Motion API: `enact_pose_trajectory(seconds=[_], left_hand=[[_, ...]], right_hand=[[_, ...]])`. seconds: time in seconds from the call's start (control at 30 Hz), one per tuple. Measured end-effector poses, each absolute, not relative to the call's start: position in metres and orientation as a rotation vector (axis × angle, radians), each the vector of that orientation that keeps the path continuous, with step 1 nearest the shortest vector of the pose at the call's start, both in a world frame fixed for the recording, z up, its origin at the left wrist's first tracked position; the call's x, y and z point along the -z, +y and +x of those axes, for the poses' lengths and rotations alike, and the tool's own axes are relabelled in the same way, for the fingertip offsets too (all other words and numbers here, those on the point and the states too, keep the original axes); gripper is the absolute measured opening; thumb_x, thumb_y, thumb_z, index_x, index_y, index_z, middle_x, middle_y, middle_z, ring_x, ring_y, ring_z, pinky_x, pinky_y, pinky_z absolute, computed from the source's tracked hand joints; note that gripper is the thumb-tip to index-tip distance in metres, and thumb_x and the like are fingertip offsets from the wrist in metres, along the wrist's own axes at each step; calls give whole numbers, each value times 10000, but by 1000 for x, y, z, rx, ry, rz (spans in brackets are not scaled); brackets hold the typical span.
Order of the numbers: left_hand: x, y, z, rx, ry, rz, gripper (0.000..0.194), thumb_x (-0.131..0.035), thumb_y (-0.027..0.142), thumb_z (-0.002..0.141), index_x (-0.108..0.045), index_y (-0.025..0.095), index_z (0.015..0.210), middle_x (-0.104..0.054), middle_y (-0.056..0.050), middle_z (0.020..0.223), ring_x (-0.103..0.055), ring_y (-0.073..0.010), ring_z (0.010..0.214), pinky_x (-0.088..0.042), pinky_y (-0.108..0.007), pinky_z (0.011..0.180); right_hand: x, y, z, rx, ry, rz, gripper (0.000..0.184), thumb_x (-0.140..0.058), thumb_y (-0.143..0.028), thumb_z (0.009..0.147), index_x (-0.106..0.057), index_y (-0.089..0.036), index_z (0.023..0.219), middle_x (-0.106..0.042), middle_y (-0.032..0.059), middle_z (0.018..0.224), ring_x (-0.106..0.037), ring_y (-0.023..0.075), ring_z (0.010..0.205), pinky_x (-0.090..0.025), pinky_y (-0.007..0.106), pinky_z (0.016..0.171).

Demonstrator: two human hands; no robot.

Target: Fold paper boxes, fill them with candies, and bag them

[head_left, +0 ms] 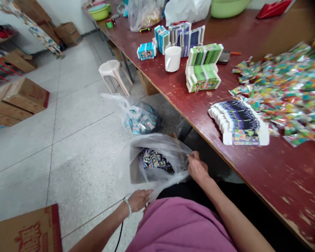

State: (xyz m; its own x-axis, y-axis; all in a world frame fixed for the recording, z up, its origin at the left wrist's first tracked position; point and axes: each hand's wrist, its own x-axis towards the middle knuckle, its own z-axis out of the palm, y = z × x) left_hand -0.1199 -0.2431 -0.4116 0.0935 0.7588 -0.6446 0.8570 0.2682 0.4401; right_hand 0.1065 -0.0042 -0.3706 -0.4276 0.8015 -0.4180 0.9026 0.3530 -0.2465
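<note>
Plastic bag (168, 143) with small dark packets (155, 159) in it is down beside the red table (254, 168), and we've got our right hand (198, 168) clamped on its rim, table side. Our left hand (140, 200) is at the rim too, apart from the right, can't tell if it's gripping. We've also got blue packets (143, 122) beside the table, plus a white mug (172, 58) on it.

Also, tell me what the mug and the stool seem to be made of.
Mug: probably glazed ceramic, white and smooth with a soft sheen, though glossy plastic could look alike. Stool: likely moulded plastic, pale, its seat and legs flowing together without visible joints.
</note>
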Motion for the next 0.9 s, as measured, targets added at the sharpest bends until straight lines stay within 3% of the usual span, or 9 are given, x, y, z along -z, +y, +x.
enact_pose_trajectory(seconds=[0.1, 0.23, 0.37, 0.53, 0.63, 0.8, 0.9], left_hand=[[440, -235, -103, 272, 1672, 1400, 309, -541, 330, 966, -613, 198, 1235, -671, -85, 1175, -653, -213, 1026, -529, -387, 905], [449, -221, -92, 359, 1717, 1326, 372, -610, 350, 934, -577, 169, 1257, -592, -108, 1272, -610, -248, 1098, -529, -471, 925], [427, -212, -95, 374, 1761, 1308, 380, -613, 350, 931, -576, 159, 1258, -590, -112, 1277, -599, -256, 1122, -508, -493, 953], [373, -188, -118, 241, 1774, 1385, 283, -706, 147, 763, -710, 166, 1045, -703, -126, 1088, -640, -298, 1084, -475, -408, 980], [330, -156, -134, 112, 1784, 1489, 230, -643, 259, 808, -745, 222, 1010, -735, -108, 1041, -659, -319, 1051, -485, -408, 941], [256, -72, -116, -445, 1722, 1633, 283, -541, 448, 903, -735, 260, 987, -737, -41, 930, -668, -240, 840, -512, -314, 745], [234, -14, -65, -736, 1645, 2082, 298, -515, 386, 934, -686, 221, 1113, -698, -75, 1110, -623, -257, 1036, -477, -371, 928]], right_hand=[[389, -7, 116, 678, 2304, 1583, 460, -519, -105, 906, -508, -129, 1366, -467, 210, 1353, -701, 226, 823, -522, 340, 670], [394, -10, 126, 717, 2337, 1565, 530, -552, -197, 933, -434, -179, 1449, -367, 183, 1493, -675, 246, 961, -543, 367, 766], [388, -16, 124, 676, 2467, 1581, 480, -581, -185, 916, -535, -242, 1391, -318, 152, 1550, -536, 337, 1213, -487, 464, 936], [355, -30, 123, 579, 2820, 1623, 438, -684, -206, 835, -651, -271, 1266, -303, 164, 1558, -472, 424, 1225, -452, 584, 943], [323, -35, 129, 741, 3013, 1536, 428, -660, -176, 836, -634, -258, 1256, -328, 162, 1539, -489, 383, 1226, -478, 561, 942], [277, -37, 151, 1249, 3206, 1527, 294, -545, -161, 916, -618, -223, 1194, -541, 138, 1341, -594, 251, 1146, -522, 425, 971], [261, -36, 174, 1318, 3275, 1670, 267, -509, -156, 942, -628, -236, 1167, -637, 105, 1179, -636, 216, 1067, -545, 358, 917]])
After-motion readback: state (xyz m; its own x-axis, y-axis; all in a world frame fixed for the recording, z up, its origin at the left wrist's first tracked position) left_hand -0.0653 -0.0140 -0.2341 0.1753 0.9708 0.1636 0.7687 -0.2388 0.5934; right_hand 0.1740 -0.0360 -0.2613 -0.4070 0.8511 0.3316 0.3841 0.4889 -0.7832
